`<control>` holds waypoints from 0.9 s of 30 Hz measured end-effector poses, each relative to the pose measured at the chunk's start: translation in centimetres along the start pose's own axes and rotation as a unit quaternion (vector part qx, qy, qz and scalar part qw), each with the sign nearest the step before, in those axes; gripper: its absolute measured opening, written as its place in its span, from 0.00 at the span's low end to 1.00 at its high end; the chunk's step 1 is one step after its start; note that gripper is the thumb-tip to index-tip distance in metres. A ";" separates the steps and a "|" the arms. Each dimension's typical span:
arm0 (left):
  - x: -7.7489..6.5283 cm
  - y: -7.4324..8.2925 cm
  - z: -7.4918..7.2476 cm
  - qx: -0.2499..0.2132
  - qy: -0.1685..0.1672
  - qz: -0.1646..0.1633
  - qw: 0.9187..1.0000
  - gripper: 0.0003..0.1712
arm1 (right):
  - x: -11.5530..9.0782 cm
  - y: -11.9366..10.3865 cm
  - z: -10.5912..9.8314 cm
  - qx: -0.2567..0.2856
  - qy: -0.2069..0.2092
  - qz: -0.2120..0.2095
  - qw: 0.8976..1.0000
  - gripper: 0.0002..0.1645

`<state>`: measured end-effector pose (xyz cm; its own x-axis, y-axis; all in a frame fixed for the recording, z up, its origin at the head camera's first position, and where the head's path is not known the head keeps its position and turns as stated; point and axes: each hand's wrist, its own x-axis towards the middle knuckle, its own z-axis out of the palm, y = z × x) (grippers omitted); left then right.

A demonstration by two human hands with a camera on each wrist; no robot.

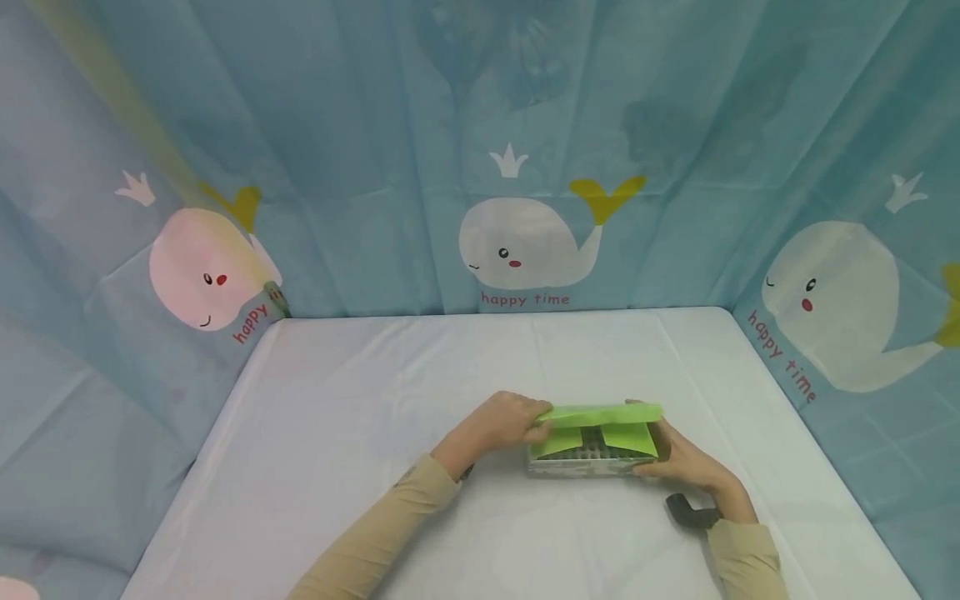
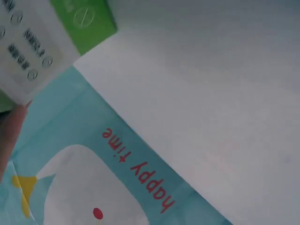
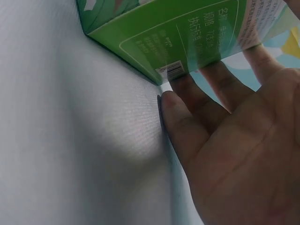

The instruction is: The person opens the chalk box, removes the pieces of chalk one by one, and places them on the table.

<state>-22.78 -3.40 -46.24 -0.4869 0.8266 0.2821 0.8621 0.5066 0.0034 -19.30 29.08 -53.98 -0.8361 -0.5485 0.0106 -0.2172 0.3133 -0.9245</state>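
A green cardboard box (image 1: pixel 591 469) with a grey-and-white patterned front sits on the white table, its lid (image 1: pixel 603 415) raised and two green side flaps tilted over the opening. Dark, dotted contents (image 1: pixel 592 446) show inside; their kind is unclear. My left hand (image 1: pixel 504 419) pinches the lid's left end; the left wrist view catches one finger (image 2: pixel 11 133) at a printed white panel (image 2: pixel 40 51). On the right, my right hand (image 1: pixel 684 461) grips the box's end, thumb low at the front corner and fingers towards the back. Close up, its fingers touch the green printed side (image 3: pixel 159 44).
The white-covered table (image 1: pixel 360 400) is bordered by blue curtains (image 1: pixel 360 208) with whale prints at the back and both sides. A black strap-like piece (image 1: pixel 690 512) sits at my right wrist.
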 end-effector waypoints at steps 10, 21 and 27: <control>0.1 -1.3 0.4 -0.180 0.042 -0.179 0.966 0.26 | -0.1 0.0 0.2 0.002 0.014 0.033 0.999 0.64; 0.8 -2.9 2.4 -0.285 0.183 -0.235 0.911 0.19 | -0.2 -0.2 0.4 0.001 0.024 0.086 0.996 0.65; 1.6 -3.1 2.7 -0.269 0.236 -0.229 0.905 0.13 | -0.2 -0.3 0.4 0.012 0.022 0.082 0.996 0.63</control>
<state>-26.61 -3.05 -48.38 -0.8064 0.2989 0.5103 0.5896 0.4720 0.6554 -18.85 28.81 -53.84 -0.8808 -0.4569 -0.1243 -0.0653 0.3772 -0.9238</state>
